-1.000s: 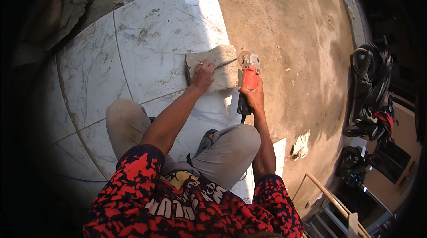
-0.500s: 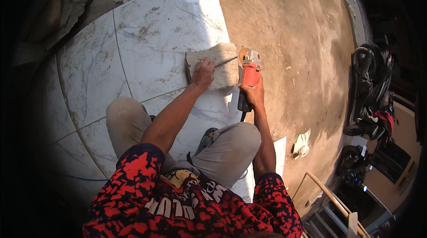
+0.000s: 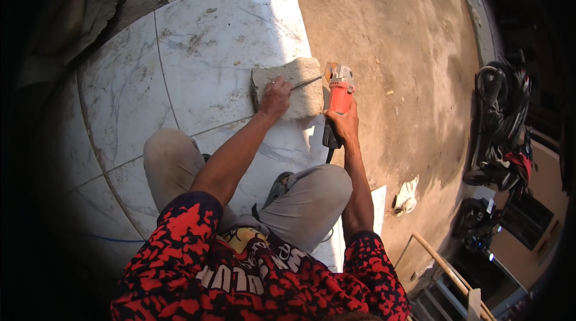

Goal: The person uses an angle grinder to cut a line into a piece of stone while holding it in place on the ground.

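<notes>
My left hand (image 3: 276,98) is closed around a thin dark metal rod (image 3: 308,81) and rests on a rough pale stone block (image 3: 305,104). The rod points right, past the block's edge. In my right hand (image 3: 345,123) is a red and grey angle grinder (image 3: 341,98), gripped by its body, with a black rear end and cord below. Its yellowish disc (image 3: 329,70) meets the rod's far tip or lies very close to it; actual contact is too small to tell. The block lies on white marbled tiles (image 3: 216,39) at their right edge.
Bare brown ground (image 3: 390,63) stretches to the right, with a crumpled whitish bag (image 3: 407,195) on it. Motorbikes (image 3: 480,219) stand at the far right. A wooden pole (image 3: 441,258) lies at lower right. My bent knees (image 3: 315,201) are close below the hands.
Hardly anything differs. Both hands, with the rod and the grinder, have shifted very slightly to the right in the picture, along with the tiles.
</notes>
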A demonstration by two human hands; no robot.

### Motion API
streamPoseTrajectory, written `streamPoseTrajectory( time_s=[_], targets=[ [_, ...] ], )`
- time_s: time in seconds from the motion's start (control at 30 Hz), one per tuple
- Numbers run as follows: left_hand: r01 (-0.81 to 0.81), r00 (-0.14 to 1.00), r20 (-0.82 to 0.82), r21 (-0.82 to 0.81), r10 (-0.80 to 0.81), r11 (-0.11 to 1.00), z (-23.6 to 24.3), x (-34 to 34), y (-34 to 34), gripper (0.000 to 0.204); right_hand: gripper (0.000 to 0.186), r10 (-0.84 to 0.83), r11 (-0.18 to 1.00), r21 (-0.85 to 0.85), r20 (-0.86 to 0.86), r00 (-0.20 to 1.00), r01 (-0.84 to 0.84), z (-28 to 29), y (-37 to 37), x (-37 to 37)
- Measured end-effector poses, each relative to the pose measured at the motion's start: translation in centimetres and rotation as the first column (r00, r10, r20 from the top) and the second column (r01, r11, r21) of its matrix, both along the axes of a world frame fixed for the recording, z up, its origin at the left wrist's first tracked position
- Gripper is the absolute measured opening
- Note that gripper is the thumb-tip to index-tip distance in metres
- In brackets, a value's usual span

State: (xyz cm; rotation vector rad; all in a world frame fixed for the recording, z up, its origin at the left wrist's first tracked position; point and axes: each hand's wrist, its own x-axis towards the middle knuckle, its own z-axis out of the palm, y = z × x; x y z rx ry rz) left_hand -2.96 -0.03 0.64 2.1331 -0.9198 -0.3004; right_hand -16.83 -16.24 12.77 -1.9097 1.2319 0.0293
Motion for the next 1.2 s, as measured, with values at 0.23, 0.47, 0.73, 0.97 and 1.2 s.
streamPoseTrajectory(
  time_s=[0.23,0.47,0.73,0.97,1.2],
  targets=[
    [-0.006,1.0,0.01,-0.008,0.006,1.0,0.0,0.1,0.2,0.016,0.095,-0.009,0.999,0.05,0.007,1.0,0.009,0.2,0.3,0.0],
    [-0.009,1.0,0.001,-0.009,0.009,1.0,0.1,0.0,0.3,0.016,0.096,0.016,0.998,0.052,0.05,0.999,-0.018,0.2,1.0,-0.9],
    [-0.006,1.0,0.006,-0.017,0.006,1.0,-0.1,0.0,0.1,0.015,0.097,-0.002,1.0,0.013,0.003,1.0,0.002,0.0,0.2,-0.8],
    [-0.006,1.0,-0.005,0.003,0.006,1.0,0.3,-0.1,0.1,0.014,0.097,-0.022,0.998,0.062,0.008,1.0,0.021,0.1,0.5,-0.4],
    [-0.004,1.0,-0.006,0.026,0.004,1.0,0.2,0.0,0.1,0.014,0.094,0.017,1.0,0.023,0.022,1.0,-0.017,0.5,1.0,-0.8]
  ],
)
